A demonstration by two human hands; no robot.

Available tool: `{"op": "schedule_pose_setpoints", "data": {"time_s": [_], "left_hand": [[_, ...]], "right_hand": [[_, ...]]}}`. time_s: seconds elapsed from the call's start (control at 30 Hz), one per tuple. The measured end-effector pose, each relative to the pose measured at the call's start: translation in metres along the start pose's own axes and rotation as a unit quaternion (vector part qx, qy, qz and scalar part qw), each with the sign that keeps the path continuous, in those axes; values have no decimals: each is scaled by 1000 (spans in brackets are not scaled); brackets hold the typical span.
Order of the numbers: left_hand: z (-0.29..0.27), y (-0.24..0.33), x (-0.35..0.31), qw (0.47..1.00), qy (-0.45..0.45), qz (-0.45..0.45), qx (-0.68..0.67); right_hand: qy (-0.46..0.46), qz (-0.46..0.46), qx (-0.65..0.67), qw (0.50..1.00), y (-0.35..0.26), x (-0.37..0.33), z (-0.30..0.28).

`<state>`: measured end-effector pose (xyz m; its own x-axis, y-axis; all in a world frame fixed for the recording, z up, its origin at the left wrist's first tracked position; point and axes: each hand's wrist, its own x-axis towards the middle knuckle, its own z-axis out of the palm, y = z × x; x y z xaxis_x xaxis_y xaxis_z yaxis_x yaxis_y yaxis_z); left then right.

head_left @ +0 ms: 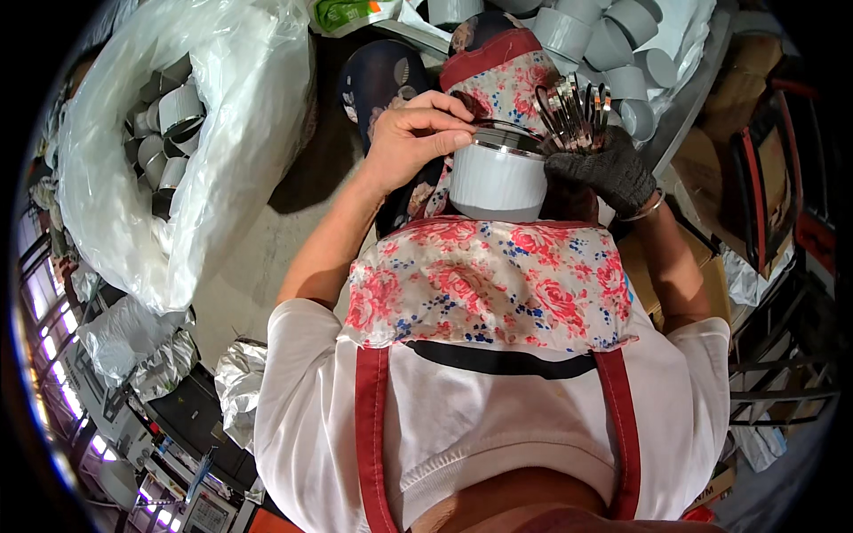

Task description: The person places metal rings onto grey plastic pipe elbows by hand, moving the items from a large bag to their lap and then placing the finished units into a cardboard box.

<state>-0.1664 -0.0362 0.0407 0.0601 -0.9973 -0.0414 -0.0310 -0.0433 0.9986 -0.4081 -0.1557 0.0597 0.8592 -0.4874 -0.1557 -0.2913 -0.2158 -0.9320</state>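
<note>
A grey-white cylindrical cup (498,185) with a shiny metal rim stands upright at my lap, against my floral apron (480,280). My left hand (416,138), bare, is at its upper left edge, thumb and fingers pinched together. A thin dark curved strip (515,125) runs over the cup's rim from these fingertips toward the other hand. My right hand (609,169), in a dark knitted glove, is closed around a bunch of thin dark strips (573,115) with shiny parts, fanned upward. Its gloved fingers touch the cup's right side.
On the left, a large translucent plastic bag (253,115) holds several similar grey cups (180,108). More grey cups (613,43) are heaped in a metal-edged tray (689,111) at the far right. A green packet (346,12) lies at the far edge, and crumpled foil (240,386) sits lower left.
</note>
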Motion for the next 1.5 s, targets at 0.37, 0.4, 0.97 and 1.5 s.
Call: {"op": "schedule_pose_setpoints", "data": {"time_s": [0.37, 0.4, 0.97, 1.5], "left_hand": [[-3, -3, 4, 990, -84, -2, -115], [-5, -1, 6, 991, -102, 12, -85], [14, 26, -1, 892, -67, -236, -379], [21, 55, -9, 937, -60, -223, -262]], "right_hand": [[8, 39, 33, 999, -7, -10, 3], [14, 28, 27, 999, -6, -11, 3], [223, 87, 139, 961, -21, -15, 26], [127, -225, -341, 904, -18, 5, 20]]}}
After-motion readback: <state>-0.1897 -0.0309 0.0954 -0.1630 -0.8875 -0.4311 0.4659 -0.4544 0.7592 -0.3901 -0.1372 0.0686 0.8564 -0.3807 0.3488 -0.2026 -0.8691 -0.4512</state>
